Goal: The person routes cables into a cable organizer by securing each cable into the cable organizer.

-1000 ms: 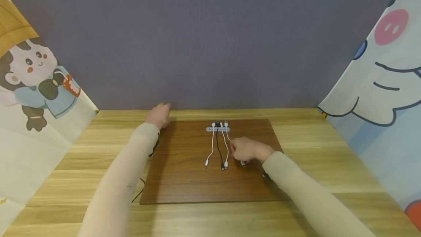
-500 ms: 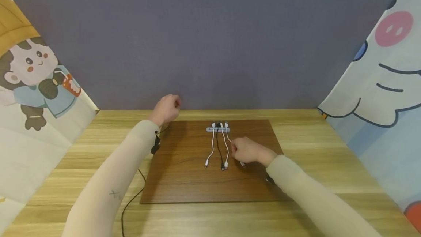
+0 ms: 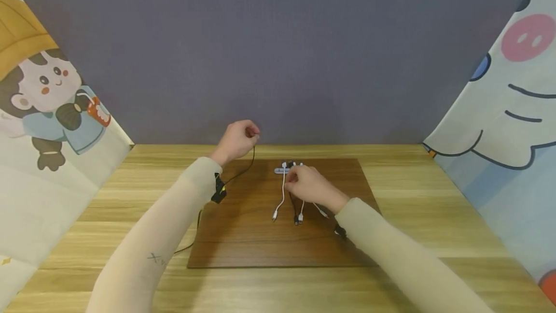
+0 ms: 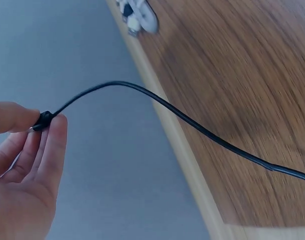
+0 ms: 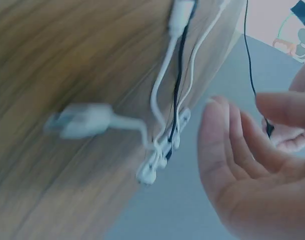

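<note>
In the left wrist view my left hand [image 4: 30, 170] pinches the black connector [image 4: 44, 120] of a thin black cable [image 4: 192, 125] between thumb and fingertips. That hand is raised above the back edge of the brown board [image 3: 243, 235]. My right hand [image 3: 310, 185] hovers over the board, its thumb apart from the fingers and nothing between them. Just beyond it is a pale cable holder [image 3: 279, 171], partly covered by the hand. Several white cables and a black cable sit in the holder; one white cable [image 3: 284, 192] lies left of the right hand.
The board lies on a light wooden table [image 3: 412, 197]. Behind stands a grey partition [image 3: 278, 52], with printed cartoon panels at left [image 3: 30, 197] and right [image 3: 491, 124]. A loose white USB plug [image 5: 85, 121] appears blurred in the right wrist view. The held cable trails leftward.
My left hand has moved right from the table's back left, drawing the black cable with it. The right hand has let go of a white cable and moved up and left toward the holder.
</note>
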A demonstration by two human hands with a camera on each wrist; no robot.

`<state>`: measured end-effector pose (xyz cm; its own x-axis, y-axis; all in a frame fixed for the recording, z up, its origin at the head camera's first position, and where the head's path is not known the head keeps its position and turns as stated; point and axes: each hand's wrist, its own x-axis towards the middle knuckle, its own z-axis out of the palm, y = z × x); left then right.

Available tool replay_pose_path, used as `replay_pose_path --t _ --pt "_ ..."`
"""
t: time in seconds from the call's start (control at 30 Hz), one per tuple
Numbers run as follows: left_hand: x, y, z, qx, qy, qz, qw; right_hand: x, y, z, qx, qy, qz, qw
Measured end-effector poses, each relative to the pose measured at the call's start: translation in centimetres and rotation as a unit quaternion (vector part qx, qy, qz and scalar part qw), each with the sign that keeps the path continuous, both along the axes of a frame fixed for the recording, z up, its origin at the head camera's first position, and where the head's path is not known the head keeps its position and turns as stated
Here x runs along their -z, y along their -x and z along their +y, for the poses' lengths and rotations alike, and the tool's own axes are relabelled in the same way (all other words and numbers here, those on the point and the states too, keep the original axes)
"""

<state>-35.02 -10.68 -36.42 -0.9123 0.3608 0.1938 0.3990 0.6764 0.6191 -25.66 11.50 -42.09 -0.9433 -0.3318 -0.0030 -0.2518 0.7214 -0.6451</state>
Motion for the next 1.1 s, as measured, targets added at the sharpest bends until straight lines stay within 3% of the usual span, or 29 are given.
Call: replay_pose_path --t 0.2,0.3,0.43,0.53,0.63,0.73,0.87,1.1 --pt "-0.1 -0.6 1.1 0.013 -0.04 -0.018 0.999 0.0 1.3 -2.0 0.024 0.125 -0.048 0.991" --pt "0.0 -0.9 1.6 0.023 -0.056 -0.027 0.9978 -0.1 1.9 -3.0 0.042 0.21 -0.098 0.972" --pt "0.2 -1.3 2.2 0.036 -0.08 -0.035 0.9956 -0.1 2.4 -4.2 0.056 0.307 -0.152 0.938" --pt "0.2 -1.5 2.6 0.045 -0.092 -0.043 0.9939 0.2 2.6 -4.7 0.052 0.35 -0.184 0.917" --pt "0.1 -1.7 2.9 0.048 -0.096 -0.043 0.9933 0.5 2.4 -4.8 0.046 0.368 -0.208 0.905" --pt "0.0 -1.7 2.9 0.039 -0.095 -0.039 0.994 0.9 2.0 -4.7 0.045 0.365 -0.216 0.904" --pt "0.2 -1.4 2.7 0.024 -0.093 -0.047 0.9943 1.1 1.4 -4.8 0.057 0.342 -0.203 0.916" --pt "2.1 -0.3 3.1 0.016 -0.077 -0.054 0.9954 1.2 0.6 -5.4 0.082 0.246 -0.171 0.95"
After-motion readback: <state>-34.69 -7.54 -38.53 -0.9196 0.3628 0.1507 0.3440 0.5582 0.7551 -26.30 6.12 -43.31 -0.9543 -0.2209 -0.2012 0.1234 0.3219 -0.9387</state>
